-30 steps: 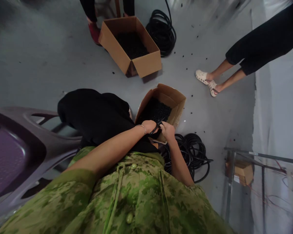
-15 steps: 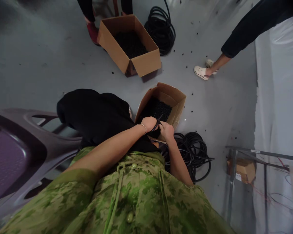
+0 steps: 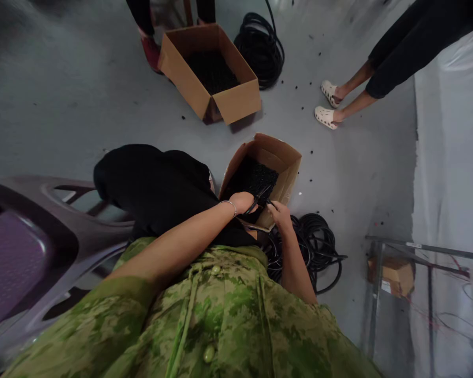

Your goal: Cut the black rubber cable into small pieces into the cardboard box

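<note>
My left hand (image 3: pixel 243 202), with a thin bracelet at the wrist, is closed around dark scissors (image 3: pixel 263 192) whose blades point up and to the right. Just beside it, my right hand (image 3: pixel 280 214) pinches the end of a black hose (image 3: pixel 269 202). Both hands are over the near side of an open cardboard box (image 3: pixel 287 181), which holds a heap of small black pieces (image 3: pixel 256 176). Loose coils of black hose (image 3: pixel 317 239) lie on the floor to the right of the box. My fingers partly hide the scissors' handles.
A larger cardboard box (image 3: pixel 238 102) with black pieces stands ahead, beside a coiled hose (image 3: pixel 262 50) and a person's red shoe (image 3: pixel 152 52). Another person in white clogs (image 3: pixel 325 117) stands to the right. A purple chair (image 3: pixel 11 268) is left; a metal frame (image 3: pixel 374 294) stands right.
My right hand has moved slightly right, away from my left hand, opening a gap between them. The person at the right has shifted, and both clogs now show.
</note>
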`<state>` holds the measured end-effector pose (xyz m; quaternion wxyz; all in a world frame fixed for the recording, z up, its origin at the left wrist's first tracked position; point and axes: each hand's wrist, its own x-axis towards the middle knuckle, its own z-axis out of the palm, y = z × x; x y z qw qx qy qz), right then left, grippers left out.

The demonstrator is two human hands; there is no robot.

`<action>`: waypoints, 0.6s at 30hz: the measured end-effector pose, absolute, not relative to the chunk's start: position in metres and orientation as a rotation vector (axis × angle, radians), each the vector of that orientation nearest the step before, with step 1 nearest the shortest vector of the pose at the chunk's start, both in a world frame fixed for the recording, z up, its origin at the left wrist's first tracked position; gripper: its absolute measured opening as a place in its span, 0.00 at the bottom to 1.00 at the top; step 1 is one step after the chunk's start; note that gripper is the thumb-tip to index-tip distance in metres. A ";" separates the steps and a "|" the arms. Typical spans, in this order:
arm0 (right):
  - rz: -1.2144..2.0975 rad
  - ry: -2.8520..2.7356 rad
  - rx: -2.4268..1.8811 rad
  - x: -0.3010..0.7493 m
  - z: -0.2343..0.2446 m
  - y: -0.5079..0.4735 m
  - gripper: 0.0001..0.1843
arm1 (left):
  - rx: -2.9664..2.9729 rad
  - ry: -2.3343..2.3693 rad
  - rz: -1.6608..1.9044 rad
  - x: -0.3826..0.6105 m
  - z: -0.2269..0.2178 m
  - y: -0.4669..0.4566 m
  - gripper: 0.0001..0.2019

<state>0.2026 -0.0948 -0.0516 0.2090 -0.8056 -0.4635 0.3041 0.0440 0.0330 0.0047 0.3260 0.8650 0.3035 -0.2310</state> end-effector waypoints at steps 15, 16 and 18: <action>0.854 -1.106 -1.939 0.193 -0.034 -0.082 0.14 | 2.384 0.674 -0.589 0.042 0.013 0.027 0.20; 0.850 -1.114 -1.938 0.192 -0.033 -0.082 0.14 | 2.390 0.669 -0.585 0.042 0.013 0.027 0.20; 0.846 -1.127 -1.934 0.192 -0.032 -0.082 0.13 | 2.398 0.669 -0.571 0.042 0.013 0.027 0.20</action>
